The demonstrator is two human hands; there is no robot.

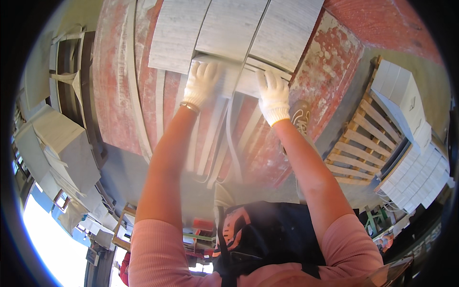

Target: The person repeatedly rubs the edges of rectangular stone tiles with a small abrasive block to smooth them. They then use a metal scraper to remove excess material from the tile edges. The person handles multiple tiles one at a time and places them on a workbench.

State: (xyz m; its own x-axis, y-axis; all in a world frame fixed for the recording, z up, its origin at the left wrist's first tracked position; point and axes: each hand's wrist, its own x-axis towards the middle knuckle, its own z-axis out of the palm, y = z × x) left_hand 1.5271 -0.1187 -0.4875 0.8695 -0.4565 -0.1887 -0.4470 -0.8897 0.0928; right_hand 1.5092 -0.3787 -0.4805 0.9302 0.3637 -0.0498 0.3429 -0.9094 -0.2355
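Floor (pixel 122 174) lies grey around a scuffed red platform (pixel 112 91), leaving a lane before the slatted pallet (pixel 356 148) at right, while pale slabs (pixel 230 24) sit atop with narrow gaps between edges, left gloved hand (pixel 202 85) and right gloved hand (pixel 274 95) touching the nearest pieces, clamped or loose I cannot tell.

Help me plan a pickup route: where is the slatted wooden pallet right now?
In the head view, the wooden pallet is on the right, between the worn red surface and the stacked pale slabs.
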